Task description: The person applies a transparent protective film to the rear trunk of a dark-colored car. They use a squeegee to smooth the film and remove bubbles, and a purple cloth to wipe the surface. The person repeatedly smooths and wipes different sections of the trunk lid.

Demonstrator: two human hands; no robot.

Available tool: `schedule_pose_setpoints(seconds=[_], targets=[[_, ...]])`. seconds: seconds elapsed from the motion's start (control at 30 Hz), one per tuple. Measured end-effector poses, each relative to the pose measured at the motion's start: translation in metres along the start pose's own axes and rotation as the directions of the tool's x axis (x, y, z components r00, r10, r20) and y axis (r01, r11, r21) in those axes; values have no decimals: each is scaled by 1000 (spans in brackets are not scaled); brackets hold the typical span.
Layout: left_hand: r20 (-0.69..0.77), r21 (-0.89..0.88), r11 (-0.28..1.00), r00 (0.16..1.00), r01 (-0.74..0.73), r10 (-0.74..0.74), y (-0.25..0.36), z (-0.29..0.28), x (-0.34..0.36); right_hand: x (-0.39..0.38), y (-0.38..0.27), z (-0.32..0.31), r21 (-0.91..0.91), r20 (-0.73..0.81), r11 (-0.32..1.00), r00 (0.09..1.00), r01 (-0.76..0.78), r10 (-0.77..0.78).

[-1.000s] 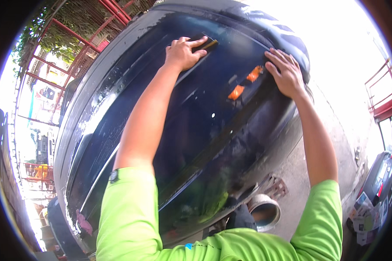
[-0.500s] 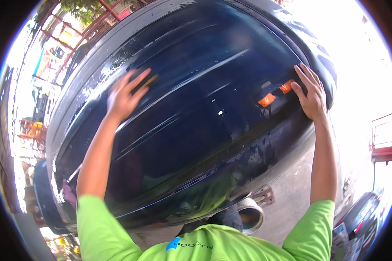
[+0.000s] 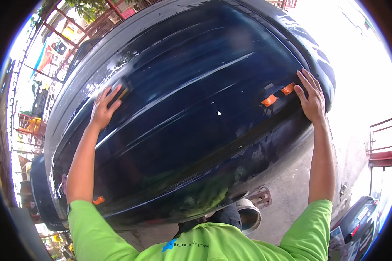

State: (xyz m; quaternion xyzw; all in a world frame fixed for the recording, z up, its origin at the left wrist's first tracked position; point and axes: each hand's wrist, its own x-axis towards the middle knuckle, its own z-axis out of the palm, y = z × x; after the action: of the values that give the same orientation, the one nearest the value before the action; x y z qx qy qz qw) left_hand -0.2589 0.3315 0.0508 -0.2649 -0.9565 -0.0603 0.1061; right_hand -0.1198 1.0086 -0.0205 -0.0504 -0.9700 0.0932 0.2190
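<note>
A dark blue, glossy vehicle panel [image 3: 191, 143], wet and streaked in places, fills most of the view. My left hand [image 3: 103, 106] is on its upper left part, fingers spread over a small dark pad [image 3: 125, 89] with a yellow edge, pressed to the surface. Two orange patches [image 3: 269, 100] sit at the panel's right, just left of my right hand [image 3: 311, 95], which lies open along that edge with fingertips touching the paintwork. Another orange patch [image 3: 99, 200] shows at lower left, and a pink cloth [image 3: 64, 183] is partly hidden beside my left forearm.
Below the panel's near edge are a round metal container [image 3: 251, 218] and a crate-like block [image 3: 261, 195] on concrete ground [image 3: 287, 174]. Red metal railings [image 3: 67, 24] and clutter line the left; another railing [image 3: 381, 154] and a parked dark car [image 3: 359, 217] are at right.
My left hand has swept down and to the left with the pad, away from the panel's upper middle. My right hand stays by the right edge; the view has shifted with my head.
</note>
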Motion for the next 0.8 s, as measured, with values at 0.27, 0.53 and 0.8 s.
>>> schedule_pose_setpoints(seconds=[0.27,0.53,0.8], targets=[[-154,19,936,924,-352,351,164,94,231,4,-3,-5,36,-31,999,1000,2,-1],[-154,26,930,918,-366,366,207,110,264,0,2,-9,85,16,996,1000,-18,17],[-32,-12,994,993,-111,110,61,24,71,0,-7,-6,72,-60,997,997,-42,46]])
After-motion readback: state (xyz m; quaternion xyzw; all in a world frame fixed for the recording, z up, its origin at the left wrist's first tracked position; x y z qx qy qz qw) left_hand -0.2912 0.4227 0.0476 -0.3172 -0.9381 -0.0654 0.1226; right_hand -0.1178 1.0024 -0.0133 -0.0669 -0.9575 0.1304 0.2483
